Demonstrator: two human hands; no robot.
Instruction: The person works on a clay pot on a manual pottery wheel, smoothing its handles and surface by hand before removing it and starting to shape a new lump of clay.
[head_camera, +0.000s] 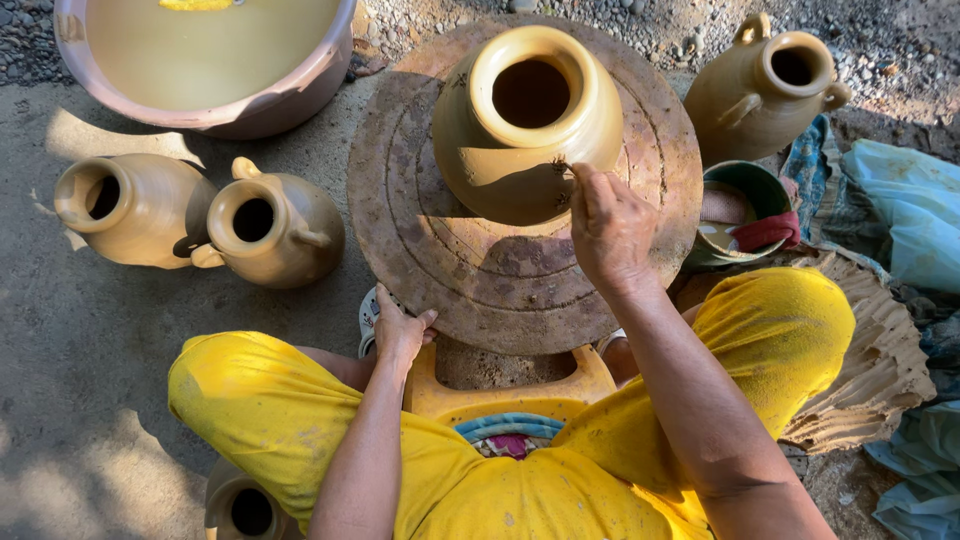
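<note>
A: We sit on bare packed ground, with gravel along the top edge and patches of sun and shadow across it.

B: In front of us a wet clay pot stands upright on the round turntable disc, towards its far half. Its mouth is wide and dark inside.

A: Our right hand is at the pot's near side, on its shoulder. The fingers are drawn together, pinched on a small thin tool whose tip meets the clay. We cannot tell what kind of tool it is.

B: And our left hand rests on the near left rim of the disc, fingers curled loosely over the edge, thumb alongside. It holds nothing else.

A: Under the disc there is a yellow plastic stool between our knees.

B: Further out, on the left, two finished jars: one lying tilted, one upright with two small handles, the two touching.

A: Another handled jar stands beyond the disc on the right, and a green bowl with a red rag sits just beside the disc.

B: At top left is a large basin of muddy water. A jar mouth shows by our left knee.
</note>
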